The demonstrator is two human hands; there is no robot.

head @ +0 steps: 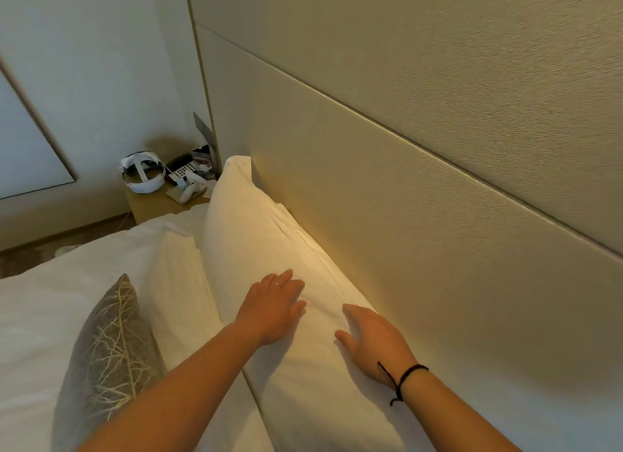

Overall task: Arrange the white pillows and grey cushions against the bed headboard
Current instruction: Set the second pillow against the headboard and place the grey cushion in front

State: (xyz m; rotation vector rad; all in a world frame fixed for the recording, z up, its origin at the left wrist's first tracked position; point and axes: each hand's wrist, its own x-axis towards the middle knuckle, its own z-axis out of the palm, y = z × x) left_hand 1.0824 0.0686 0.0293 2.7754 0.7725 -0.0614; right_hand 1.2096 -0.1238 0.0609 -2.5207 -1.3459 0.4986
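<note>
Padded headboard (421,181): backdrop. White pillow (256,235): upright, leaning on headboard. Grey cushion (108,350): on bed, near, unplaced. Left hand (273,308), right hand (374,343): flat on pillow, fingers apart, gripping nothing. Step: settling pillow. Next, likely: fetch cushion.

Both forearms bare, entering from 6 o'clock and reaching toward 12. Left hand (274,308) flat, palm down, fingers extended and close together, pointing to about 1 o'clock; a thin ring on one finger. Right hand (372,342) lower, at 4 o'clock from the left, palm down, fingers loosely spread, pointing to 11 o'clock. Dark cord bracelet tied round the right wrist. Hands apart, not touching.
</note>
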